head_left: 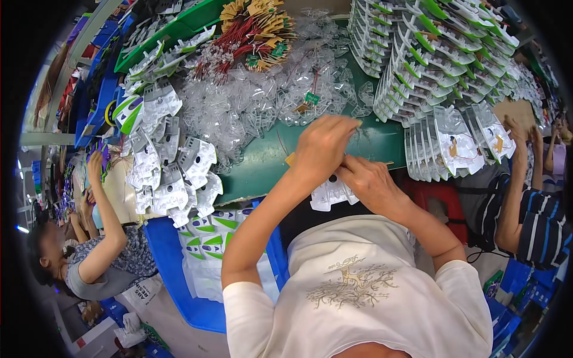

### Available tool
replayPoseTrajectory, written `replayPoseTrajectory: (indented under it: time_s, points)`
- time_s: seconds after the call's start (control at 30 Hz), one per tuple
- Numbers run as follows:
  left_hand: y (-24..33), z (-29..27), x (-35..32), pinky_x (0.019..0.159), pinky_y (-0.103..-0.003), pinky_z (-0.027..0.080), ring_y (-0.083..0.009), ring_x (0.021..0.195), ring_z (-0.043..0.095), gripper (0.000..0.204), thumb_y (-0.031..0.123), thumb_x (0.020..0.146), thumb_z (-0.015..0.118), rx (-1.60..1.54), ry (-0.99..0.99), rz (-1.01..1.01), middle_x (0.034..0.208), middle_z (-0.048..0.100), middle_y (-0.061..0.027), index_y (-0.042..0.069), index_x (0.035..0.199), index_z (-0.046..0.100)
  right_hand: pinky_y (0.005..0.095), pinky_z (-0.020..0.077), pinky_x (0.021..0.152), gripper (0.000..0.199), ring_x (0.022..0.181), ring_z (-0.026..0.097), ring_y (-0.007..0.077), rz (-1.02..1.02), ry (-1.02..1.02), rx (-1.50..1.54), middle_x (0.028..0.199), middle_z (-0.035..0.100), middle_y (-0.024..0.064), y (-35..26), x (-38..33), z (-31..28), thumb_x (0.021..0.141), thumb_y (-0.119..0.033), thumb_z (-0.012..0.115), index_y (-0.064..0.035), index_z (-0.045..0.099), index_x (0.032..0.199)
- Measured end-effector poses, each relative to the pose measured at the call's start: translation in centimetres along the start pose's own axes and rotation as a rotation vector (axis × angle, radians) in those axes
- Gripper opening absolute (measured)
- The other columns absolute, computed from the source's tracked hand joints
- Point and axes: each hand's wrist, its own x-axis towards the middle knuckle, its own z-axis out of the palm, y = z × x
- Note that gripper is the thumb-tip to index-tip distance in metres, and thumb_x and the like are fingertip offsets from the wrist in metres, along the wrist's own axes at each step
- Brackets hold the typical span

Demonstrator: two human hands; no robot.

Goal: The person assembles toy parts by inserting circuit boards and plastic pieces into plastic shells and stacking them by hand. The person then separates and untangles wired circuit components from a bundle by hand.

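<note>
Both hands meet at centre frame over the near edge of the green counter (262, 161). Left hand (322, 146) has its fingers (349, 125) curled and pinched on sth thin, prob. a wire, too small to tell for sure. Right hand (370, 179) sits just at its 4 o'clock, touching it, fingers clenched on the top of a white plastic shell piece (329, 194), which hangs below both hands at the counter edge, w/ dark holes showing. At 10–11 o'clock from the hands: a loose heap of clear plastic parts (250, 107); beyond it at 11–12 o'clock, bundled red wires w/ small tan boards (253, 30). At 9 o'clock, a pile of more white shell pieces (170, 173), and below them, approx. 7 o'clock, a blue bin (179, 274) w/ white-green-purple parts. At 1–2 o'clock, stacked rows of white and green shells (441, 53). Other workers: one person's arm (104, 209) at far 9 o'clock, another in a striped sleeve (537, 221) at 3 o'clock.
</note>
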Motion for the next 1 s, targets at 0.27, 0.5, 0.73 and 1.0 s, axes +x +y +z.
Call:
replayPoseTrajectory:
  time_s: [0.27,0.5,0.73,1.0]
  points:
    - [-1.5,4.8,3.0,0.075,-0.044,0.05,-0.0336,0.086,0.06,0.01,0.003,0.081,0.068,0.325,-0.224,-0.066,0.089,0.067,-0.0132,0.002,0.091,0.065,0.038,0.0554,0.067,0.033,0.084,0.066,0.0263,0.059,-0.039,0.018,0.098,0.06,0.0104,-0.4,-1.0,-0.6,0.075,0.001,0.063,-0.0017,0.067,0.108]
    - [2.6,-3.4,-0.1,0.077,-0.045,0.049,-0.0347,0.087,0.061,0.019,-0.003,0.079,0.069,0.134,-0.236,-0.135,0.091,0.066,-0.0156,-0.001,0.097,0.063,0.0379,0.0549,0.069,0.028,0.085,0.067,0.0262,0.032,-0.042,0.061,0.098,0.061,0.0096,0.2,-0.8,-1.2,0.077,0.001,0.061,-0.0024,0.068,0.104]
    - [2.7,-5.5,-7.7,0.086,-0.041,0.05,-0.032,0.099,0.064,0.029,-0.004,0.077,0.065,0.094,-0.228,-0.099,0.111,0.065,-0.0141,0.0,0.106,0.066,0.0377,0.0527,0.061,0.026,0.077,0.064,0.0247,-0.017,-0.012,0.069,0.093,0.057,0.0086,0.7,-0.4,-0.9,0.074,0.001,0.064,-0.0015,0.065,0.1]
    - [3.3,-4.3,-7.6,0.086,-0.039,0.051,-0.0279,0.103,0.064,0.031,0.0,0.074,0.066,0.292,-0.272,0.013,0.107,0.065,-0.0118,0.0,0.104,0.068,0.0359,0.0547,0.063,0.022,0.078,0.068,0.026,-0.041,0.063,0.096,0.092,0.065,0.0083,1.2,-0.5,-0.1,0.075,0.001,0.065,-0.0016,0.067,0.097]
